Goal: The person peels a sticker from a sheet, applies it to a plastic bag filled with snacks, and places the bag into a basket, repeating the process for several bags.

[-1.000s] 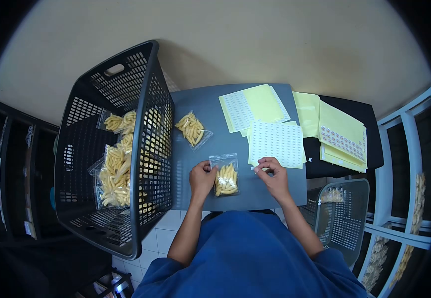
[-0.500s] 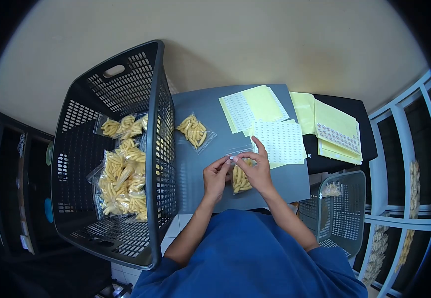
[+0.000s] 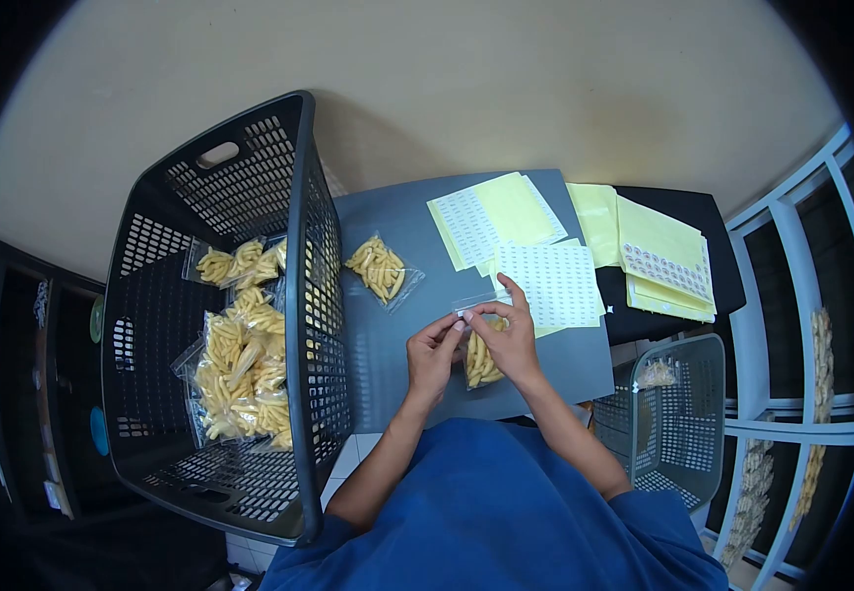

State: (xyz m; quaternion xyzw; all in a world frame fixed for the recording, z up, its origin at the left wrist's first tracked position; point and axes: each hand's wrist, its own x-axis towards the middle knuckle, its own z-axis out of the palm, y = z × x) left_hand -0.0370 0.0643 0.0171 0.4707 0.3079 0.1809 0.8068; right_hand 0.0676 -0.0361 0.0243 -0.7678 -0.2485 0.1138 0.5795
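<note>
A clear plastic bag of yellow finger-shaped snacks lies on the grey table under my hands. My left hand is closed in a pinch, thumb and index at a small white sticker by the bag's top. From the other side, my right hand pinches at the same sticker, its index finger raised. Just beyond the right hand lies a sheet of small printed stickers on yellow backing. Another snack bag rests on the table to the left.
A tall dark perforated basket at left holds several snack bags. More sticker sheets lie at the back of the grey table, others on a black surface. A grey basket stands at right, near a pale shelf frame.
The view has shifted slightly. Both hands stay pinched together over the bag at the sticker, with only small fingertip movement.
</note>
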